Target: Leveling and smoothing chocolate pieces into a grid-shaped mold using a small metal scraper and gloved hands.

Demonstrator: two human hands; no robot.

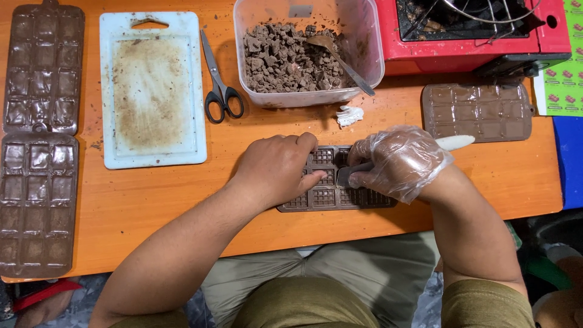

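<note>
item: brown chocolate mould point(325, 195), rectangular, grid of small patterned cells, lying flat near the front edge of the orange counter point(152, 206), between the two hands and partly hidden by them.

left hand point(276, 167): bare, palm down, fingers curled over the mould's left end, pressing on it; grasping nothing else.

right hand point(401, 161): in a clear plastic glove, closed around a white-handled tool point(452, 143); the handle sticks out to the right, the working end lies on the mould under the fingers; whether it is a knife or a scraper cannot be told.

surroundings:
- clear plastic tub point(364, 36), behind the mould, holding brown chocolate chunks point(279, 58) with a metal spoon point(340, 58) leaning in it.
- scissors point(220, 91), black handles, lying shut just left of the tub.
- white cutting board point(152, 91), smeared brown, left of the scissors.
- two dark filled moulds point(42, 140), end to end along the counter's left edge.
- one more brown mould point(477, 112), right of the gloved hand, apart from it.
- small white crumpled scrap point(349, 115), in front of the tub.
- red appliance point(473, 36), far right corner, with a wire rack on top.
- person seated, olive clothing, knees under the counter's edge.
</note>
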